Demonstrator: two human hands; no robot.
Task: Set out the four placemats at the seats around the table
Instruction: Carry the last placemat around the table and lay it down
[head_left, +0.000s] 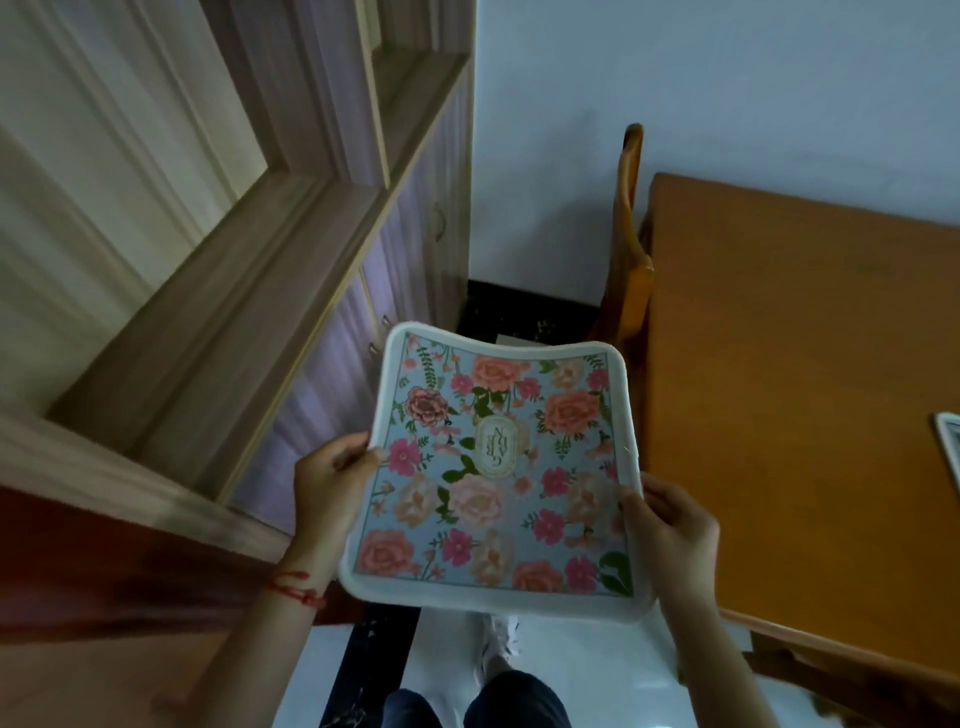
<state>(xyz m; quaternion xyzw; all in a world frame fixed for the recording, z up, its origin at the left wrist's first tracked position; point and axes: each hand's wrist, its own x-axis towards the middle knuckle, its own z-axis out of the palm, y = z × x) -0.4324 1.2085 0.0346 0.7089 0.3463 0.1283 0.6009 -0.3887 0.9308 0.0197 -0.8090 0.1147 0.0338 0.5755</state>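
A floral placemat (493, 467) with a white border and pink and orange roses on pale blue is held in the air in front of me, left of the table. My left hand (327, 493) grips its left edge, thumb on top. My right hand (670, 519) grips its right edge. The orange wooden table (789, 364) fills the right side. A corner of another placemat (949, 441) lies on the table at the frame's right edge.
A wooden chair (628, 249) stands at the table's far left end against the white wall. A light wood cabinet (311, 234) with drawers runs along the left. My legs and a white shoe (498, 644) show below on the pale floor.
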